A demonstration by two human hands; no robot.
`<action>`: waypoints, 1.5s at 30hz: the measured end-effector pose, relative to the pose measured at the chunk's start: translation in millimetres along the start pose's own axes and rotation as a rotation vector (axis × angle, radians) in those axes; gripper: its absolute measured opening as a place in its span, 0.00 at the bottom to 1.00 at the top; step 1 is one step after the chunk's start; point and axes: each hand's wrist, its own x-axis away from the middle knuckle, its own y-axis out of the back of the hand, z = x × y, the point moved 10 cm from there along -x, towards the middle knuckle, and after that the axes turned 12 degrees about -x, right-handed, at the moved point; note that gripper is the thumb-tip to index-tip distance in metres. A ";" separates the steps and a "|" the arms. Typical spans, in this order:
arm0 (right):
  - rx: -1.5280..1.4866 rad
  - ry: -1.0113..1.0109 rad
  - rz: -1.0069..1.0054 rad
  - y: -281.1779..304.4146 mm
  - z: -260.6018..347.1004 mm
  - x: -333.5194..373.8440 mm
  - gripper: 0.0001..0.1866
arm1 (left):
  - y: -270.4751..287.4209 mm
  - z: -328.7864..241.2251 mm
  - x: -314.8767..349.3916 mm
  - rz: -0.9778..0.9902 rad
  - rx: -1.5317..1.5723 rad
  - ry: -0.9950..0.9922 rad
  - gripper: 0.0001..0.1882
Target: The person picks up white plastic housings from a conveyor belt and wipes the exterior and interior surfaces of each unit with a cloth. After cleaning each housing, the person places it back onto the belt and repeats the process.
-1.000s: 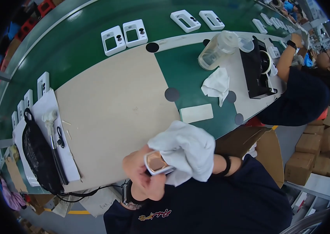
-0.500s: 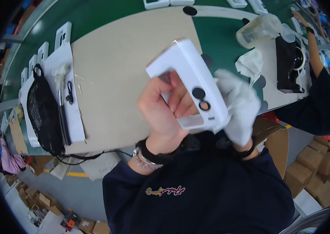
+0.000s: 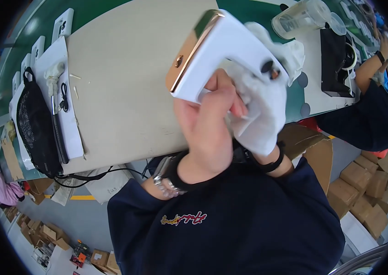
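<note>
Above the near part of the table is a white plastic housing [image 3: 244, 39] with an open middle, a shiny rose-gold end face and round dark holes on one side. My left hand [image 3: 212, 119] grips it, fingers curled through the opening. White cloth [image 3: 262, 110] drapes over my right hand [image 3: 267, 133] and lies against the housing's far side; the fingers beneath it are hidden. A second crumpled white cloth [image 3: 293, 57] lies on the table just beyond.
At left, a black mesh pouch [image 3: 38, 123], a black-handled brush [image 3: 57, 128] and a short cable [image 3: 64, 98] lie on white paper. Right: a clear plastic jar [image 3: 301, 18] and a black box with tape [image 3: 336, 64]. A co-worker's arm [image 3: 370, 68] reaches in beyond. Cardboard boxes [image 3: 359, 183] stand on the floor.
The housing has turned, bringing its rose-gold end face into view, and has moved up. My left wrist has rotated with it. The cloth-covered right hand has shifted slightly left behind the housing.
</note>
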 end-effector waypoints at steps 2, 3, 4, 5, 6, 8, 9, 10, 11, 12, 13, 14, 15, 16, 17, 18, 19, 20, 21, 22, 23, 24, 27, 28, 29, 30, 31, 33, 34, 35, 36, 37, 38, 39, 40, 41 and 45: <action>-0.107 -0.056 0.061 -4.5 1.1 -16.6 0.26 | -0.7 -4.8 -8.0 0.122 0.075 -0.011 0.07; -0.223 -0.121 0.127 -9.4 -0.2 -22.0 0.26 | -1.4 -0.7 -9.3 0.166 0.156 0.104 0.09; -0.338 -0.187 0.194 -16.4 -1.8 -23.2 0.26 | -3.6 3.3 -9.0 0.209 0.238 0.218 0.12; -0.336 -0.188 0.194 -17.1 0.4 -22.3 0.26 | -8.6 9.8 -6.2 0.251 0.320 0.332 0.14; -0.345 -0.199 0.150 -15.2 -0.3 -19.9 0.25 | -7.3 9.6 -6.7 0.248 0.315 0.332 0.14; -0.361 -0.218 0.065 -11.4 -2.6 -13.2 0.24 | 2.2 3.8 -11.4 0.227 -0.030 0.223 0.21; -0.364 -0.219 0.068 -13.6 -2.8 -10.0 0.24 | 6.0 0.0 -13.5 0.215 -0.202 0.167 0.24; -0.371 -0.208 0.041 -12.9 -2.6 -6.9 0.23 | 7.6 2.0 -14.2 0.216 -0.205 0.164 0.24; -0.379 -0.199 0.020 -12.9 -2.2 -4.0 0.22 | 6.9 -4.2 -15.4 0.228 -0.255 0.046 0.26; -0.387 -0.188 -0.001 -13.0 -1.8 -1.2 0.21 | 4.8 -10.6 -15.3 0.242 -0.305 -0.074 0.29; -0.393 -0.181 -0.024 -11.7 -3.1 1.6 0.21 | 1.5 -18.2 -13.2 0.252 -0.353 -0.190 0.33; -0.399 -0.173 -0.046 -10.3 -4.6 4.1 0.20 | -2.4 -18.0 -11.6 0.249 -0.358 -0.196 0.33; -0.406 -0.166 -0.067 -8.9 -6.3 5.9 0.19 | -4.4 -13.7 -9.9 0.217 -0.174 -0.134 0.34; -0.416 -0.154 -0.089 -7.5 -6.8 6.2 0.19 | -7.7 -9.6 -9.1 0.192 0.008 -0.074 0.35; -0.424 -0.152 -0.080 -5.2 -7.6 5.9 0.19 | -7.6 -6.2 -9.3 0.165 0.190 -0.013 0.37; 0.032 0.062 0.039 -5.9 14.9 4.1 0.17 | -5.3 -9.6 -11.9 0.169 0.182 -0.020 0.37; 0.487 0.277 0.154 -12.8 33.1 7.7 0.16 | -6.4 -9.1 -14.3 0.235 0.220 0.021 0.37; 0.944 0.491 0.262 -25.1 43.8 15.4 0.15 | -7.1 -9.0 -16.0 0.301 0.257 0.065 0.37; 0.605 0.421 0.240 -7.0 57.0 9.3 0.13 | -7.5 -9.2 -15.6 0.364 0.295 0.107 0.38; 0.269 0.343 0.214 5.3 66.3 2.8 0.13 | -3.8 -12.6 -15.9 0.366 0.288 0.103 0.38; 0.271 0.349 0.210 2.2 72.3 -3.7 0.13 | -11.8 -6.3 -12.5 0.451 0.334 0.184 0.37; 0.357 0.396 0.412 -23.8 79.1 -1.8 0.11 | -19.4 -3.4 -2.6 0.528 0.379 0.269 0.36; 0.541 0.476 0.798 -71.5 86.7 12.5 0.08 | -35.2 -1.8 17.5 0.574 0.374 0.424 0.34; 0.435 0.176 0.740 -76.0 63.2 -0.1 0.09 | -35.6 1.8 20.5 0.534 0.317 0.478 0.33; 0.321 -0.119 0.668 -73.6 38.0 -4.8 0.09 | -34.1 8.4 22.7 0.495 0.258 0.532 0.33; 0.327 -0.123 0.660 -71.9 34.7 -4.3 0.09 | -35.3 11.6 23.4 0.498 0.267 0.539 0.33; 0.344 -0.105 0.648 -71.3 31.1 -3.8 0.08 | -33.9 12.1 22.7 0.490 0.307 0.542 0.33; 0.374 -0.070 0.624 -68.8 27.3 -3.6 0.06 | -30.0 14.4 22.2 0.472 0.387 0.548 0.32; 0.375 -0.072 0.626 -68.4 30.7 -4.4 0.06 | -27.6 17.1 24.0 0.470 0.388 0.547 0.32; 0.542 -0.058 0.636 -65.2 34.5 -6.5 0.06 | -28.6 20.1 29.5 0.507 0.432 0.569 0.32; 0.711 -0.046 0.646 -59.4 37.4 -7.5 0.07 | -29.0 21.7 36.5 0.542 0.479 0.589 0.32; 0.679 0.061 0.626 -42.7 46.6 -18.9 0.10 | -33.3 24.4 39.5 0.596 0.528 0.620 0.32; 0.641 0.166 0.618 -25.6 55.1 -27.5 0.14 | -30.4 23.8 37.2 0.601 0.529 0.621 0.32; 0.659 0.141 0.392 7.4 65.5 -39.3 0.13 | -25.1 19.9 31.4 0.595 0.529 0.591 0.32; 0.671 0.115 0.177 40.4 84.2 -46.8 0.12 | -24.4 11.7 26.5 0.581 0.528 0.552 0.33; 0.607 0.308 0.127 59.7 125.0 -51.7 0.12 | -27.8 7.9 21.1 0.586 0.540 0.526 0.33; 1.169 0.799 0.181 68.7 209.6 -80.2 0.15 | -34.9 4.9 23.9 0.469 0.545 0.611 0.36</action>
